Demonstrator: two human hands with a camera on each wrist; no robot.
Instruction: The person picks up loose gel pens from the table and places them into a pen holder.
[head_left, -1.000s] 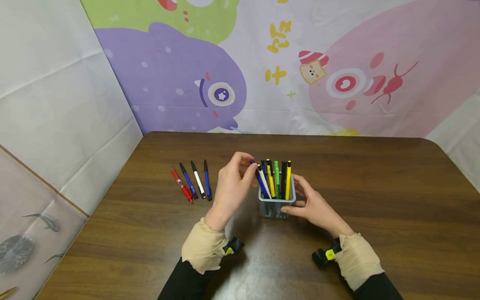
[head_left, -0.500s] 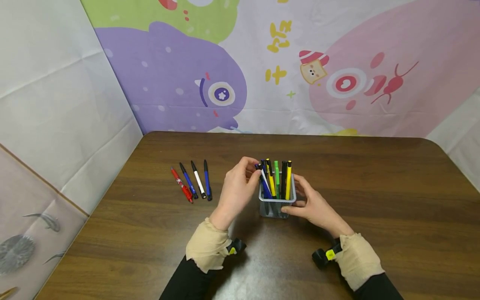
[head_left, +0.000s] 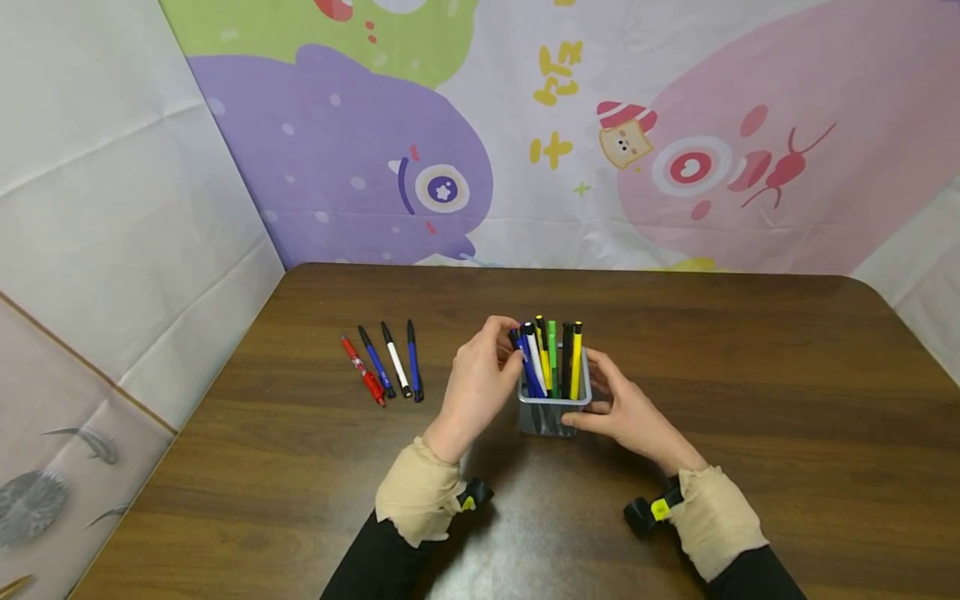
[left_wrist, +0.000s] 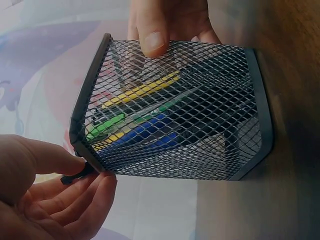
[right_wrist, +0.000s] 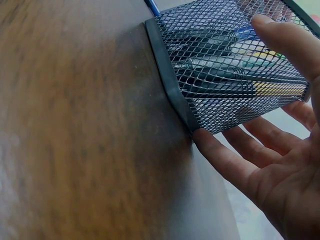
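A mesh pen holder [head_left: 551, 419] with a silver-looking rim stands upright on the table, filled with white, blue, green, black and yellow pens. My right hand [head_left: 632, 410] grips its right side, thumb at the front and fingers round the far side. At the left rim, my left hand [head_left: 480, 379] pinches the dark end of a pen [left_wrist: 79, 175] between thumb and fingers. A blue pen [head_left: 532, 373] leans at that left corner, beside a white pen [head_left: 536, 358]. Through the mesh [left_wrist: 210, 150], the left wrist view shows blue, green and yellow barrels lying close together.
Left of the holder, a red pen [head_left: 363, 371], a blue pen [head_left: 377, 361], a white pen [head_left: 397, 360] and another blue pen [head_left: 416, 358] lie in a row on the brown table [head_left: 750, 358]. A cartoon-printed cloth [head_left: 555, 217] hangs behind the table.
My left hand has lowered slightly and moved right, bringing its pen down to the holder's rim. Pens at the left corner have shifted, the white one now more upright. My right hand stays put.
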